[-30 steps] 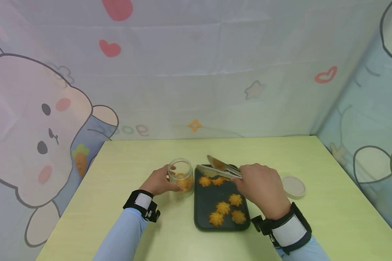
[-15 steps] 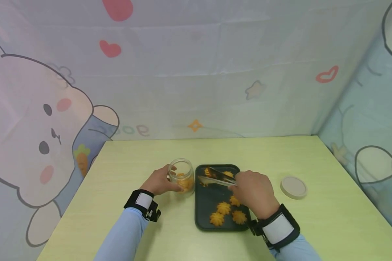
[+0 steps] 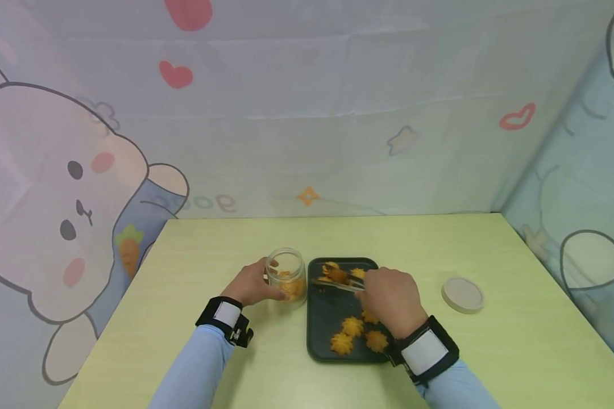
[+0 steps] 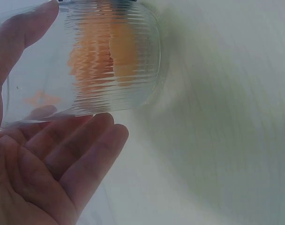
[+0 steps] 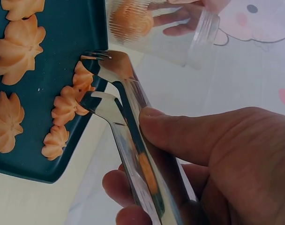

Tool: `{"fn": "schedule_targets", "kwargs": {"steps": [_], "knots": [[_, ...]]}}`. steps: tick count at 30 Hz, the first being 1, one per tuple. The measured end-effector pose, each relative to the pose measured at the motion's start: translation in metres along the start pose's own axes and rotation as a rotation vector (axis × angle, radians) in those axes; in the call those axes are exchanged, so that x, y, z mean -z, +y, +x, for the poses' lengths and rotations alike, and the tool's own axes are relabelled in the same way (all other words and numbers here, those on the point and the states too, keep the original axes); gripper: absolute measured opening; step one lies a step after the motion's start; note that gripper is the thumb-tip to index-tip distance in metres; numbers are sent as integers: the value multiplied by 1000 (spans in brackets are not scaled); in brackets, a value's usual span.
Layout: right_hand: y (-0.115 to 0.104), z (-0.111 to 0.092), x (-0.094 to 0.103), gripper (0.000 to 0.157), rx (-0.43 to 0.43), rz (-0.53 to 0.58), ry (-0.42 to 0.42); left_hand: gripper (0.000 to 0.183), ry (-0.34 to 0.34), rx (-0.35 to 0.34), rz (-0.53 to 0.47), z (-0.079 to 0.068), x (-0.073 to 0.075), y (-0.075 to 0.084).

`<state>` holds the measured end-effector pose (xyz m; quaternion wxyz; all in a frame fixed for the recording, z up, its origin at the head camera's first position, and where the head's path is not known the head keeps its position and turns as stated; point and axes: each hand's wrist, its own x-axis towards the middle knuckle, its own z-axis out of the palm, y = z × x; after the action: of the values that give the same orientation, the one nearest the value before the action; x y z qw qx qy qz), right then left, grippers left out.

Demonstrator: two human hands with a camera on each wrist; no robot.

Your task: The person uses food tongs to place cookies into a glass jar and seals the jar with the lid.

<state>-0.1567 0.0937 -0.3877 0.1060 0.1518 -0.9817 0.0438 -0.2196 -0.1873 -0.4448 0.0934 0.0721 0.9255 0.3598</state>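
In the head view, my left hand [image 3: 253,285] grips a clear glass jar [image 3: 295,262] at the tray's left side, thumb and fingers around its wall. Several orange cookies [image 4: 93,51] show inside through the ribbed glass. My right hand [image 3: 393,301] holds metal tongs [image 5: 133,89] over the far part of a dark green tray [image 3: 327,318]. One flower-shaped cookie [image 5: 83,75] lies between the tong tips in the right wrist view; whether they press on it I cannot tell. More cookies [image 3: 352,326] lie on the tray's near half, one partly hidden by my right hand.
A round whitish lid [image 3: 463,295] lies on the light yellow table [image 3: 235,238] to the right of the tray. Behind the table hangs a cartoon-printed cloth [image 3: 286,142], which also covers the right side.
My right hand has lowered the tongs toward the far cookies, moving slightly left and nearer, and the tips have drawn closer together. My left hand and the jar stay in place.
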Motion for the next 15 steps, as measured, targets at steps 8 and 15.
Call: {"fn": "schedule_targets", "kwargs": {"steps": [8, 15], "knots": [[-3, 7, -3, 44, 3, -20, -46, 82, -2, 1, 4, 1, -1, -2], [-3, 12, -7, 44, 9, -10, -71, 82, 0, -3, 13, 2, -1, -2]]}}
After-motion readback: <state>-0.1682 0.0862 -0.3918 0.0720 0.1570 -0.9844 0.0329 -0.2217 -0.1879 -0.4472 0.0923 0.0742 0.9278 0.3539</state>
